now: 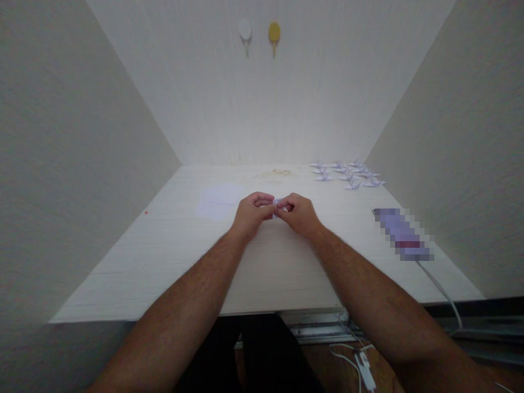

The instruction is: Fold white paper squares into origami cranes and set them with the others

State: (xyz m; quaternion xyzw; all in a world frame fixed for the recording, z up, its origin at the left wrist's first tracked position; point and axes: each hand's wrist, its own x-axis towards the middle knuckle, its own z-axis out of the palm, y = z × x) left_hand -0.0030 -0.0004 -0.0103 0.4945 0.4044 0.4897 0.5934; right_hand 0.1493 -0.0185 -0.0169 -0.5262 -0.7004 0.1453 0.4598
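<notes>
Both of my hands meet over the middle of the white table (164, 262). My left hand (250, 214) and my right hand (299, 214) have their fingers curled and pinch a small pale folded piece of paper (275, 204) between them. Only a sliver of the paper shows between the fingertips. A stack of pale paper sheets (219, 201) lies flat just left of my left hand.
Several small folded paper figures (347, 173) lie in a group at the back right. A blurred-out flat object (403, 233) with a white cable (440, 286) lies at the right edge. Two wall hooks, white (244, 31) and yellow (274, 34), hang on the back wall. Side walls close in both sides.
</notes>
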